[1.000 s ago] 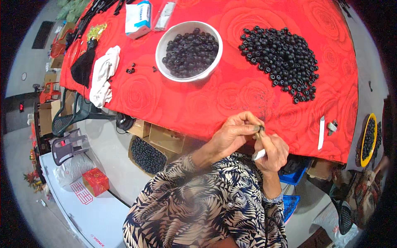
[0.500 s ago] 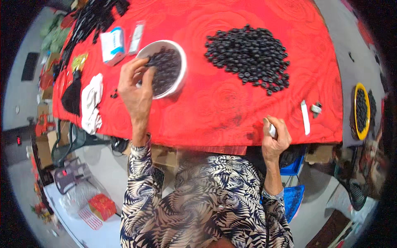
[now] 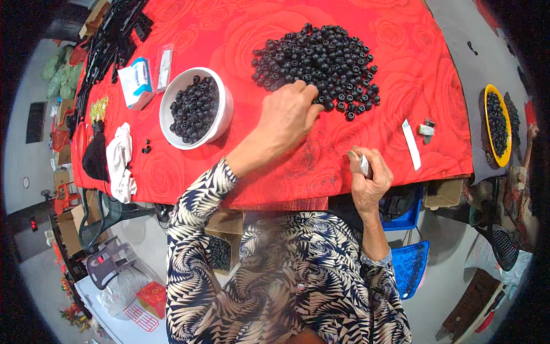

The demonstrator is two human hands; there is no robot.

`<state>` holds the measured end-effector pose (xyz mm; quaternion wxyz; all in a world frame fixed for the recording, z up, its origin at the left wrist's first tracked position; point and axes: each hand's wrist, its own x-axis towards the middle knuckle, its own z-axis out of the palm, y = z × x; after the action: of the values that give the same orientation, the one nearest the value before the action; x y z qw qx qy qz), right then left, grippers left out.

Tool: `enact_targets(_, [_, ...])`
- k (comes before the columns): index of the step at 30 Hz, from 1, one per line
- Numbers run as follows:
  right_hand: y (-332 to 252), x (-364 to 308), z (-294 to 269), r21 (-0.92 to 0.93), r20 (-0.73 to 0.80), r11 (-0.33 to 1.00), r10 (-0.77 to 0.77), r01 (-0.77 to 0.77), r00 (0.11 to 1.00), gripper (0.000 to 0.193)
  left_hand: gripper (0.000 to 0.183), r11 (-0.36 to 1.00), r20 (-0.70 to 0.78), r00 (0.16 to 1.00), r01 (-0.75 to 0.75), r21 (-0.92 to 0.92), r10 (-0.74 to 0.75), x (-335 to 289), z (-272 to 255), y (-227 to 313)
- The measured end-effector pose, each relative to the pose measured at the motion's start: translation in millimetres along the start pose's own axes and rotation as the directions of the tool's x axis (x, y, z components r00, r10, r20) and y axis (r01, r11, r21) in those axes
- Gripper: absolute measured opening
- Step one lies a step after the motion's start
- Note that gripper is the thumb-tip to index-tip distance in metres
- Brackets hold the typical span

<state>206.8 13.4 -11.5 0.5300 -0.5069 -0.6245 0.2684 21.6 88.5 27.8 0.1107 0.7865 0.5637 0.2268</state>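
A heap of small black ring-shaped pieces (image 3: 321, 60), with holes through their middles, lies on the red tablecloth. At its near edge is my left hand (image 3: 286, 117), fingers bent and closed; whatever lies between the fingertips is hidden. My right hand (image 3: 371, 180) is above the table's near edge, closed around a small pale grey flat piece (image 3: 364, 165) that pokes out between thumb and fingers. To the left of the heap stands a white tub (image 3: 222, 123) partly filled with similar black pieces (image 3: 195, 109).
Left of the tub are a tissue pack (image 3: 136, 86), a clear packet (image 3: 164, 67), a white cloth (image 3: 120, 163) and several loose black pieces (image 3: 146, 147). A white strip (image 3: 411, 144) lies at right. Beyond the table, a yellow-rimmed tray (image 3: 488, 126) holds more black pieces.
My left hand has moved right, from over the white tub to the heap. My right hand keeps its hold on the pale piece. The view has shifted slightly.
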Motion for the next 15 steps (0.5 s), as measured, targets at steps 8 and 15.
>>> enact_targets(8, [1,1,-2,-0.046,-0.009,0.995,-0.095,0.094,0.995,0.019,0.014,1.000,0.039,0.999,-0.018,0.010,0.018,-8,8,-4])
enact_targets(15, [6,1,-2,-0.067,0.009,0.995,-0.079,0.080,0.997,0.020,0.016,0.840,0.108,0.961,0.275,-0.467,-0.254,-30,-11,2])
